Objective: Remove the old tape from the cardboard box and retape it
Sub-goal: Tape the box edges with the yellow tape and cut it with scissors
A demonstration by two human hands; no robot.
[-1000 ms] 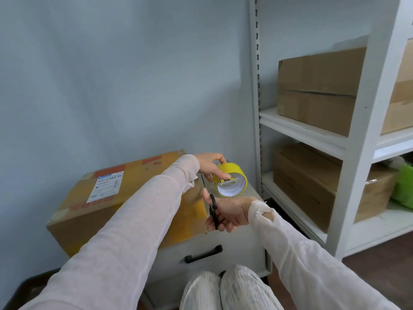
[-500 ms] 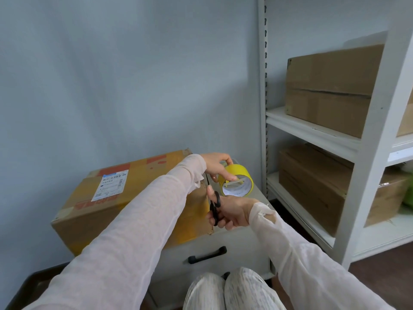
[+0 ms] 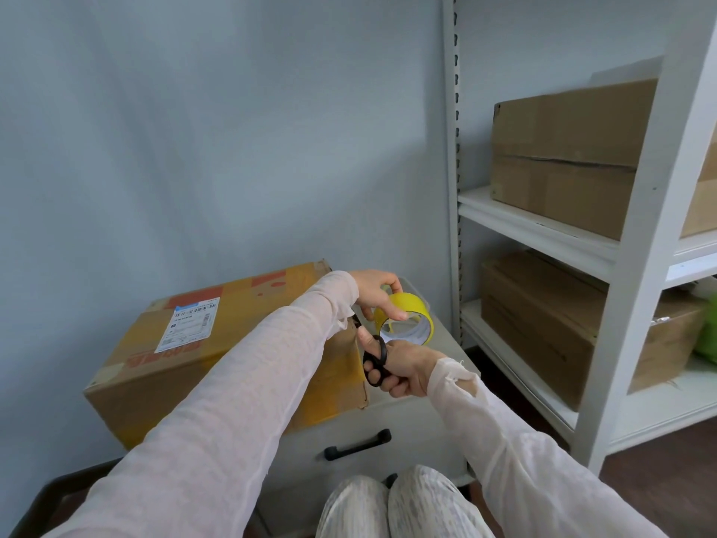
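Note:
A cardboard box with yellow tape and a white shipping label lies on a white drawer cabinet. My left hand grips a yellow tape roll just past the box's right end. My right hand holds black scissors by the handles, upright against the box's right end, directly below the roll. The scissor blades are mostly hidden behind my left sleeve.
A white shelving unit stands to the right, holding brown cardboard boxes on two shelves and something green at the far right. A black drawer handle is below the box. A dark bin edge shows bottom left.
The view shifted slightly. Both hands stay at the box's right end, with the scissors lifted a little closer to the tape roll.

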